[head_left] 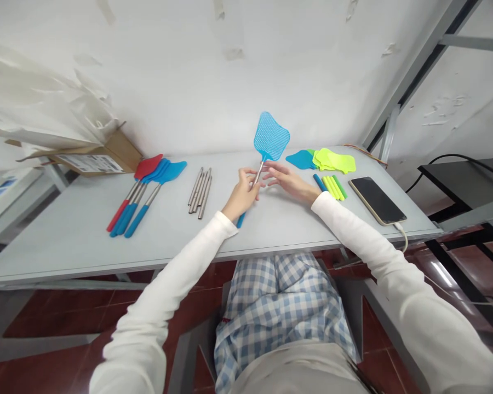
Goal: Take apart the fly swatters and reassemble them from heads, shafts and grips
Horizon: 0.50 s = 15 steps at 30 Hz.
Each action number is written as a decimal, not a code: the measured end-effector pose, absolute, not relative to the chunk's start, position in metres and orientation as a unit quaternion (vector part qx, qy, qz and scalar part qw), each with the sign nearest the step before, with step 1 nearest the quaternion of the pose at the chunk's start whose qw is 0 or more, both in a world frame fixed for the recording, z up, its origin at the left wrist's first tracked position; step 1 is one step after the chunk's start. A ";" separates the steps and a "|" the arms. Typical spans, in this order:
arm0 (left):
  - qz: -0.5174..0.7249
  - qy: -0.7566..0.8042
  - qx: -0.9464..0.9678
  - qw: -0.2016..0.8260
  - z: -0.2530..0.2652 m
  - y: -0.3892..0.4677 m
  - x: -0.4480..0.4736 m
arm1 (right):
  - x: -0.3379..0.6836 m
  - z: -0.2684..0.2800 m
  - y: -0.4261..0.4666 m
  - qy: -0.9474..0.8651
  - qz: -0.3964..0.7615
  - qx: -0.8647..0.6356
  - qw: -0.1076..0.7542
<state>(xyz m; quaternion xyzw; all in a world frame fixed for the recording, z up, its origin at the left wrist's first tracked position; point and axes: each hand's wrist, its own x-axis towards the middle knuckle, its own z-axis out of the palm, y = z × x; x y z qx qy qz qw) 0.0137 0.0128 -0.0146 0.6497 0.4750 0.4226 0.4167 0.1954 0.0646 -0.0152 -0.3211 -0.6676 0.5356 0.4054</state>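
Observation:
A fly swatter (271, 137) with a blue mesh head, a metal rod and a blue grip is held up over the middle of the table. My left hand (243, 192) is closed around its rod; the tip of the blue grip shows below my wrist. Beside the top of the rod is my right hand (285, 179), fingers apart and partly curled close to the rod. Whether its fingertips touch the rod I cannot tell. To the left lie several metal rods (200, 191). Several blue and red fly swatters (142, 194) are grouped farther left.
Loose yellow-green and blue swatter heads (334, 160) lie at the back right, with several coloured grips (332, 187) in front. A phone (377, 200) with a cable lies near the right end. A cardboard box (102, 156) stands at the back left.

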 end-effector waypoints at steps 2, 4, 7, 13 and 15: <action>0.394 0.464 0.672 0.422 -0.015 0.017 0.024 | 0.186 -0.022 0.063 -0.591 0.584 -0.313 0.460; 0.353 0.473 0.716 0.372 -0.013 0.017 0.027 | 0.186 -0.025 0.066 -0.524 0.610 -0.328 0.497; 0.269 0.555 0.757 0.216 -0.008 0.016 0.013 | 0.196 -0.026 0.073 -0.443 0.626 -0.366 0.528; 0.189 0.793 0.579 0.009 -0.005 0.032 -0.050 | 0.204 -0.023 0.078 -0.384 0.623 -0.389 0.559; 0.150 0.832 0.533 0.025 -0.007 0.037 -0.064 | 0.203 -0.023 0.076 -0.382 0.613 -0.395 0.568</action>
